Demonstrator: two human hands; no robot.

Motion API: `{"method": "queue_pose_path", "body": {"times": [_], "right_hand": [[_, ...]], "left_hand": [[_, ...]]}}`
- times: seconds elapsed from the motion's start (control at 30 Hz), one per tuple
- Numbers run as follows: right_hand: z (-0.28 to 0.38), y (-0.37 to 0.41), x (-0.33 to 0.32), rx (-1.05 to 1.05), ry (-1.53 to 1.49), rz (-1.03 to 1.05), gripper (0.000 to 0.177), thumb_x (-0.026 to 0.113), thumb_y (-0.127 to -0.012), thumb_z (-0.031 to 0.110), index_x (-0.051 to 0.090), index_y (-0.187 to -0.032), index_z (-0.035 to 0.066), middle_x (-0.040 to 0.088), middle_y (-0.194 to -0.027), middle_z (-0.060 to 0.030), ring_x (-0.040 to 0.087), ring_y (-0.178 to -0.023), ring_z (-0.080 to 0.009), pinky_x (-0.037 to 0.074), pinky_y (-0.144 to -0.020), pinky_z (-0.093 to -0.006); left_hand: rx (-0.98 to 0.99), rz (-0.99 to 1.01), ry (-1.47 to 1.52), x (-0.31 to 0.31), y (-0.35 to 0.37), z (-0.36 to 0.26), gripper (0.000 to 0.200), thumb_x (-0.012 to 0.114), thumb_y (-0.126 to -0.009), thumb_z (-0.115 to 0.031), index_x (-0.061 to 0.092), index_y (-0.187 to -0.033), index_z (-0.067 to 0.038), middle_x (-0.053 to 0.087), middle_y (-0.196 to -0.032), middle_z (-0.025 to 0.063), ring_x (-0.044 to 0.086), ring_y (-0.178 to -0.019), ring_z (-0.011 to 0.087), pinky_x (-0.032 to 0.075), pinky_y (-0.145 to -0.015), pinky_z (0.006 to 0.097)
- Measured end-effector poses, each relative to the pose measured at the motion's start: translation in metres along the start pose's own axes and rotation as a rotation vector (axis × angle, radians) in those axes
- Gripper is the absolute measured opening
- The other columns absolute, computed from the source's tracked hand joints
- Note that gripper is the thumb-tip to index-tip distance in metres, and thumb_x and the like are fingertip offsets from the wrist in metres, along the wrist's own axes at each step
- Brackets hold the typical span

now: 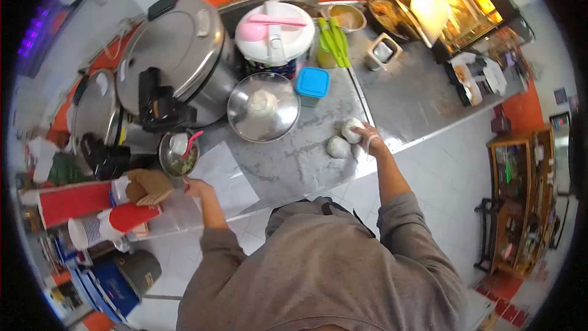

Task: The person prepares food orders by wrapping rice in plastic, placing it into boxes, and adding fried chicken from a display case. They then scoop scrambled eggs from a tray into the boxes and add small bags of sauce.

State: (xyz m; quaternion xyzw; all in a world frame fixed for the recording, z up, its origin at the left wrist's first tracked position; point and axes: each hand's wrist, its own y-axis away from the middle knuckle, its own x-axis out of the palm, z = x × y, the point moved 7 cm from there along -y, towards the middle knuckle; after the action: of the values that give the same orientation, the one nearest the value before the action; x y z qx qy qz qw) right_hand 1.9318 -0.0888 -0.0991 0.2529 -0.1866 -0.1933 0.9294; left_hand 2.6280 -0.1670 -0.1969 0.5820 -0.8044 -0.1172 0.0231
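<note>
My right hand (371,140) has its fingers on a smooth white ball (351,130) at the front part of the metal counter. A second white ball (338,147) sits right beside it, to the lower left. My left hand (199,189) is at the left, fingers drawn together near the lower rim of a metal bowl (169,170); what they hold, if anything, cannot be made out. Chopped green bits, a small white cup (179,143) and a pink spoon (192,145) are in that bowl. Between bowl and balls, a pale sheet (228,181) lies flat on the counter.
A round metal lid (242,119) with a white lump on top stands mid-counter. Behind are a large steel pot (174,55), a white-lidded container (288,27), a blue-lidded box (313,82) and green tongs (334,43). Paper cups (86,233) stand left; a lit oven (468,9) stands right.
</note>
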Motion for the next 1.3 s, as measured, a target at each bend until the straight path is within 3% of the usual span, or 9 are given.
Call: {"method": "queue_pose_path", "body": {"times": [0.03, 0.23, 0.43, 0.8, 0.87, 0.97, 1.17, 1.27, 1.3], "right_hand": [[0.000, 0.003, -0.001, -0.011, -0.030, -0.017, 0.049, 0.074, -0.077, 0.016, 0.052, -0.116, -0.004, 0.061, -0.103, -0.0140, 0.061, -0.094, -0.0241, 0.052, -0.080, -0.0367], [-0.013, 0.042, -0.020, -0.031, -0.269, -0.197, 0.055, 0.075, -0.078, 0.016, 0.045, -0.121, -0.001, 0.057, -0.114, -0.0162, 0.062, -0.097, -0.0271, 0.053, -0.080, -0.0387], [-0.038, 0.108, -0.115, -0.044, -0.320, -0.396, 0.058, 0.075, -0.077, 0.020, 0.047, -0.124, 0.000, 0.058, -0.110, -0.0132, 0.059, -0.097, -0.0246, 0.052, -0.079, -0.0369], [-0.109, 0.311, -0.402, -0.165, -0.951, -0.618, 0.047, 0.069, -0.083, 0.013, 0.047, -0.124, 0.005, 0.058, -0.117, -0.0136, 0.060, -0.104, -0.0283, 0.052, -0.089, -0.0398], [-0.112, 0.321, -0.443, -0.209, -0.994, -0.639, 0.045, 0.069, -0.083, 0.013, 0.048, -0.123, 0.005, 0.059, -0.116, -0.0137, 0.060, -0.104, -0.0284, 0.052, -0.088, -0.0402], [-0.111, 0.337, -0.505, -0.157, -1.040, -0.863, 0.040, 0.068, -0.084, 0.014, 0.051, -0.120, 0.007, 0.061, -0.114, -0.0133, 0.061, -0.103, -0.0287, 0.054, -0.085, -0.0416], [-0.021, 0.265, -0.580, -0.095, -0.992, -0.697, 0.045, 0.072, -0.080, 0.018, 0.054, -0.121, 0.015, 0.059, -0.121, -0.0058, 0.058, -0.107, -0.0233, 0.050, -0.086, -0.0390], [0.049, 0.228, -0.613, -0.266, -1.081, -0.625, 0.046, 0.071, -0.081, 0.016, 0.051, -0.122, 0.008, 0.057, -0.120, -0.0100, 0.058, -0.109, -0.0270, 0.051, -0.089, -0.0419], [0.067, 0.218, -0.629, -0.280, -1.084, -0.641, 0.042, 0.070, -0.082, 0.016, 0.052, -0.119, 0.008, 0.059, -0.117, -0.0112, 0.060, -0.105, -0.0281, 0.053, -0.086, -0.0419]], "left_hand": [[0.396, -0.110, -0.143, -0.007, 0.046, -0.022, 0.016, 0.055, -0.088, -0.016, 0.055, -0.100, -0.005, 0.057, -0.097, 0.0115, 0.056, -0.085, 0.0243, 0.045, -0.080, 0.0340], [0.826, 1.670, -0.441, 0.057, 0.454, -0.071, 0.065, 0.079, -0.070, -0.029, 0.050, -0.125, -0.008, 0.049, -0.126, 0.0160, 0.048, -0.116, 0.0351, 0.043, -0.094, 0.0440], [0.797, 1.676, -1.007, 0.084, 0.561, -0.029, 0.078, 0.081, -0.068, -0.037, 0.044, -0.135, -0.023, 0.020, -0.143, 0.0256, 0.035, -0.124, 0.0471, 0.032, -0.102, 0.0548], [1.176, 1.706, -0.674, 0.115, 0.572, 0.037, 0.050, 0.073, -0.069, -0.013, 0.054, -0.115, -0.016, 0.055, -0.108, 0.0153, 0.052, -0.102, 0.0346, 0.044, -0.086, 0.0500], [-0.189, 1.506, -0.617, 0.104, 0.582, 0.039, 0.047, 0.069, -0.071, -0.006, 0.052, -0.115, -0.016, 0.056, -0.100, 0.0078, 0.057, -0.092, 0.0255, 0.052, -0.073, 0.0421], [-0.238, 1.616, -0.452, 0.126, 0.675, 0.026, 0.050, 0.065, -0.074, -0.001, 0.050, -0.118, -0.017, 0.055, -0.102, 0.0044, 0.057, -0.088, 0.0202, 0.054, -0.065, 0.0369], [0.262, 2.050, -0.219, 0.252, 0.994, -0.032, 0.041, 0.071, -0.074, -0.007, 0.056, -0.111, -0.011, 0.059, -0.097, 0.0055, 0.062, -0.081, 0.0165, 0.056, -0.061, 0.0315], [1.297, 1.900, 0.068, 0.336, 1.142, -0.044, 0.046, 0.075, -0.066, -0.012, 0.059, -0.110, -0.012, 0.059, -0.106, 0.0138, 0.057, -0.104, 0.0298, 0.050, -0.086, 0.0406], [1.172, 1.988, 0.000, 0.365, 1.183, -0.033, 0.047, 0.076, -0.063, -0.014, 0.060, -0.107, -0.014, 0.056, -0.114, 0.0174, 0.050, -0.113, 0.0359, 0.042, -0.095, 0.0439]]}}
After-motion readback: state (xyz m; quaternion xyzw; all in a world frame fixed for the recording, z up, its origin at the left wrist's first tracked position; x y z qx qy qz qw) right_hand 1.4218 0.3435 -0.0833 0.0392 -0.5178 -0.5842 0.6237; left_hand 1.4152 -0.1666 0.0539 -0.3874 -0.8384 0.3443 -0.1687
